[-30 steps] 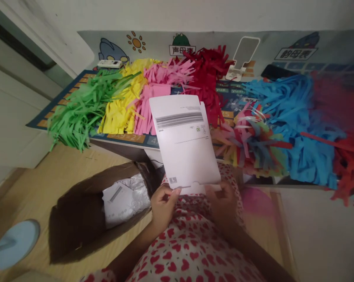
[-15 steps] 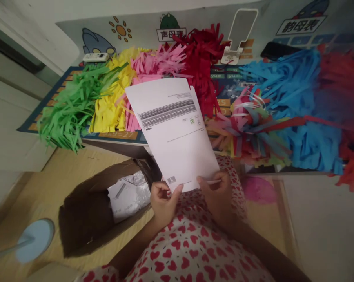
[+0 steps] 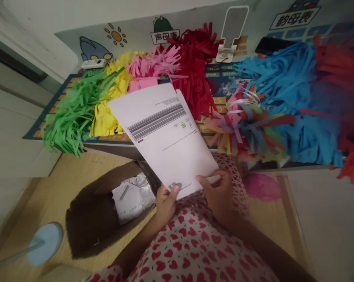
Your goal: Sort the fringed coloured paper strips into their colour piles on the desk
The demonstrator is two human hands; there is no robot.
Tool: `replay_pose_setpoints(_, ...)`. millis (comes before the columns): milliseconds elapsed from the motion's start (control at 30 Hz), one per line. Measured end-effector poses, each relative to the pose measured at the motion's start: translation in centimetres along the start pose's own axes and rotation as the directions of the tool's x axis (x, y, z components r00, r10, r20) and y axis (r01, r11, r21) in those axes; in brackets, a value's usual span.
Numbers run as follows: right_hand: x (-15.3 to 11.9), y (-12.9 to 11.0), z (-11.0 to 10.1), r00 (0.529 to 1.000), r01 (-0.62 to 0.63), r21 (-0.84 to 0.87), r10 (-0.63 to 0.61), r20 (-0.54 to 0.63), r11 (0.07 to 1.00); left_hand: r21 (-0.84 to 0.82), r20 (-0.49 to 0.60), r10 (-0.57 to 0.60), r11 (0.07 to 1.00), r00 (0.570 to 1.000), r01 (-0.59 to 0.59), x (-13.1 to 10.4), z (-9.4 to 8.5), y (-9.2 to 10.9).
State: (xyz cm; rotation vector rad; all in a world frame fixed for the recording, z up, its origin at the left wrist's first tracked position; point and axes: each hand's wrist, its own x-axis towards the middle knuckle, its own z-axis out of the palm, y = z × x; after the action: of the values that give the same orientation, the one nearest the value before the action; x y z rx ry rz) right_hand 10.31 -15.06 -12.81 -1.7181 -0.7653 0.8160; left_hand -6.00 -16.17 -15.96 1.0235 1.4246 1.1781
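White printed paper (image 3: pixel 165 149) slants before heart-print clothes (image 3: pixel 194 243), near edge pinched by left hand (image 3: pixel 166 203) and right hand (image 3: pixel 219 194); its unsupported far end might sag into pink fringe (image 3: pixel 155 62) on the tabletop (image 3: pixel 218 101), or a loose pinch drop it toward the brown box (image 3: pixel 106 181).

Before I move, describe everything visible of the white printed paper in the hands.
The white printed paper is rectangular and looks smooth and stiff. A band of dark stripes crosses its upper part, with a green mark below and a grey patch near the lower left corner. It tilts, top leaning left. Beyond its top lies pink fringed paper. The left hand holds its lower left corner, the right hand its lower right.
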Motion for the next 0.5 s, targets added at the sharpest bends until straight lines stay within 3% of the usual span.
replay_pose_setpoints(233,-0.2,0.1,-0.2,0.999,0.037,-0.037,-0.038,-0.028,0.999,0.045,0.035,-0.090,0.995,0.995,0.089,-1.0,1.4,2.2)
replay_pose_setpoints(400,-0.7,1.1,-0.5,0.993,0.017,0.060,-0.024,0.120,0.998,-0.023,-0.076,-0.189,0.982,0.979,0.188,-0.4,2.3,3.7)
replay_pose_setpoints(500,-0.8,1.3,-0.5,0.994,-0.009,0.077,0.001,0.108,0.997,-0.010,-0.063,-0.186,0.982,0.980,0.186,-0.4,2.2,3.8)
